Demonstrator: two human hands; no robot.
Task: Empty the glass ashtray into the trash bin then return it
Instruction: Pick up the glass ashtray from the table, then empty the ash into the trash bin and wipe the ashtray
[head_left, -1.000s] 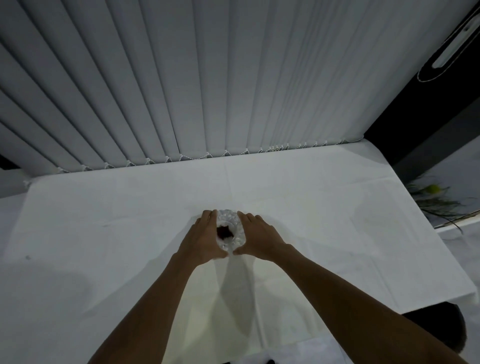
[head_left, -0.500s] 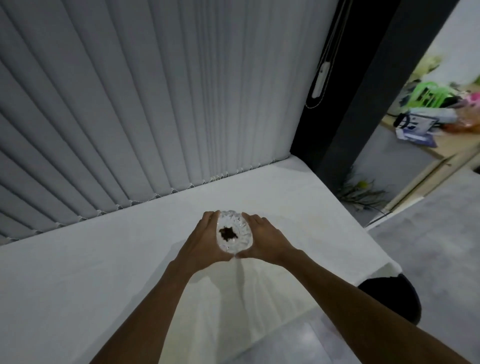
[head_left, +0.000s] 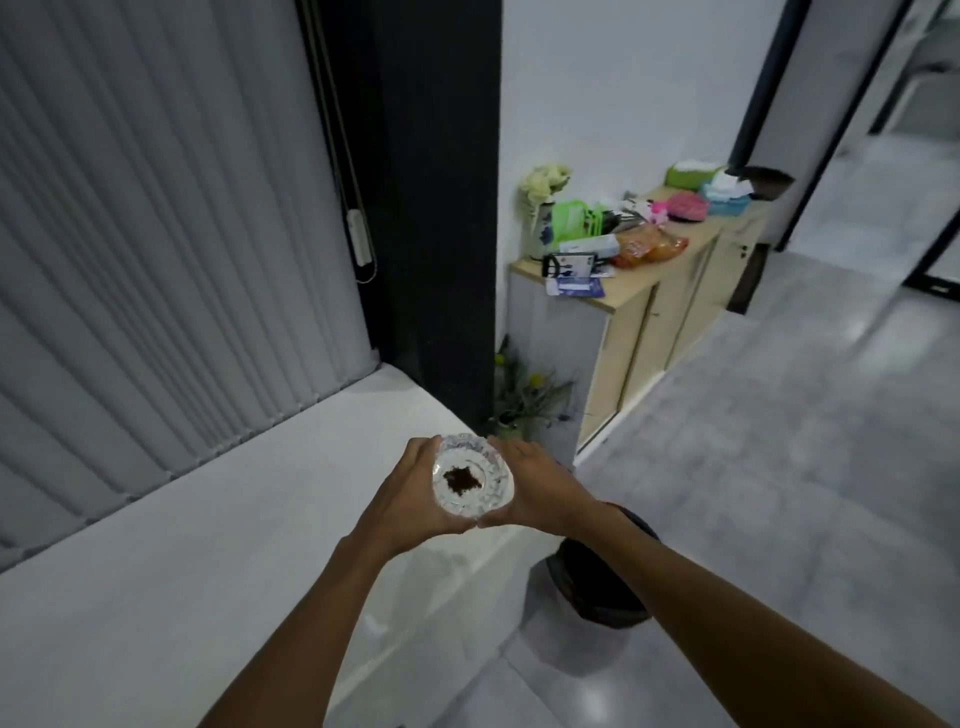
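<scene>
The clear glass ashtray (head_left: 471, 480) with a dark heap of ash in its middle is held level in the air over the right end of the white table (head_left: 208, 530). My left hand (head_left: 410, 499) cups its left side and my right hand (head_left: 540, 491) cups its right side. The black-lined trash bin (head_left: 597, 587) stands on the floor just right of the table's end, below and right of the ashtray, partly hidden by my right forearm.
Grey vertical blinds (head_left: 156, 234) run behind the table, and a black pillar (head_left: 441, 208) rises at its far right corner. A wooden cabinet (head_left: 654, 312) loaded with bags, boxes and a flower vase stands by the wall. Grey floor (head_left: 779, 467) spreads to the right.
The ashtray has been lifted off the table and carried right between both hands. The view has swung right, bringing the bin, the cabinet and the floor into sight.
</scene>
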